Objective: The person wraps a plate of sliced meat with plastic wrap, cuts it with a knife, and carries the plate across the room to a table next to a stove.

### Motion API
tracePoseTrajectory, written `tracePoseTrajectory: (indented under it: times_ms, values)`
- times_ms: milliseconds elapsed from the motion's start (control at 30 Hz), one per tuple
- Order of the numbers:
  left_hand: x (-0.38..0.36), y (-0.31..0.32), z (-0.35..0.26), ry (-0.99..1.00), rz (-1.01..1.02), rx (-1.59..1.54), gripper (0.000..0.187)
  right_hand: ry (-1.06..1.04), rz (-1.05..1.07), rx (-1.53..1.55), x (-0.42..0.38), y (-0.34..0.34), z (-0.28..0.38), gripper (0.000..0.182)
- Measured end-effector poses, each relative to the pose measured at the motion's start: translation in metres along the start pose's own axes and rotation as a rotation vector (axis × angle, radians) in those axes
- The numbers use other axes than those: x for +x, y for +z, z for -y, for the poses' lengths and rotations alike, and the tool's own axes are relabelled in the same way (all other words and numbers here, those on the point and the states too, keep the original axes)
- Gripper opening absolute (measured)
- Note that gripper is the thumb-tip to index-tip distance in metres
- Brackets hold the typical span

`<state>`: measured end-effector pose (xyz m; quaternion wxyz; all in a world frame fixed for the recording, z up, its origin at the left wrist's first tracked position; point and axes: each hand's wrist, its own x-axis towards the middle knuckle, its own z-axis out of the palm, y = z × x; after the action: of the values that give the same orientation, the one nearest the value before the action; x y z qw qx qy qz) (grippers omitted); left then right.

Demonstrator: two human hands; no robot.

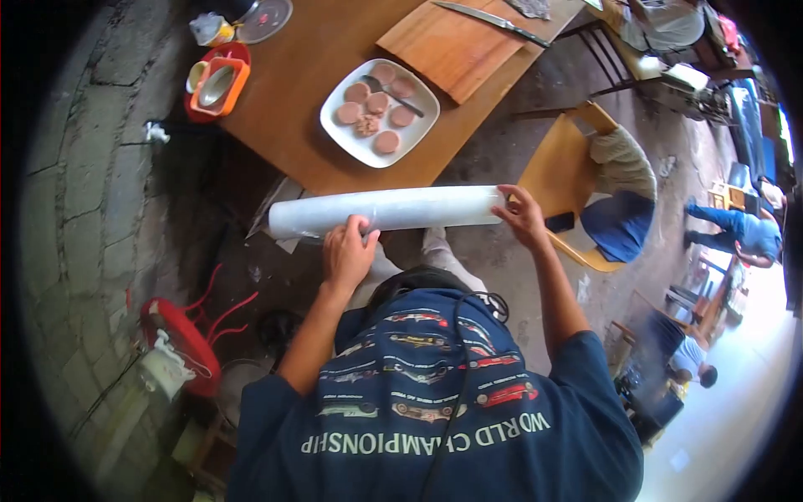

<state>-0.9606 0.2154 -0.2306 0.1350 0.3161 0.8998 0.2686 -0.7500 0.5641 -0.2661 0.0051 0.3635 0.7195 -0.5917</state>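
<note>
A long roll of clear plastic wrap (401, 209) lies crosswise in front of my body, just off the near edge of the table. My left hand (350, 251) is closed at its near side, left of the middle, thumb and fingers curled against the film. At the roll's right end my right hand (524, 217) grips the rim between thumb and fingers. Beyond the roll, a white square plate (333, 142) sits on the table with several round pink meat slices, a small crumbled heap and a fork (393, 96).
The wooden table (288, 92) carries a cutting board (452, 50), a knife (493, 23) and an orange container (237, 75). A wooden chair (559, 163) with cloth and a phone (560, 222) stands right. A red stool (180, 343) is left; two people are farther right.
</note>
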Motion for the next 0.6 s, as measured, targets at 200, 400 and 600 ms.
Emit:
tracePoseTrajectory:
  times_ms: [200,400,600]
  values:
    - [0.016,-0.009,-0.007,0.084,0.052,-0.04,0.009,-0.05,-0.02,-0.139,-0.007,-0.001,0.028,0.044]
    - [0.016,-0.015,0.002,0.265,0.103,-0.229,0.012,-0.031,-0.042,-0.136,-0.012,0.003,0.034,0.044]
    - [0.021,-0.003,-0.026,-0.076,0.165,-0.104,0.024,-0.028,-0.05,-0.153,-0.014,0.003,0.025,0.045]
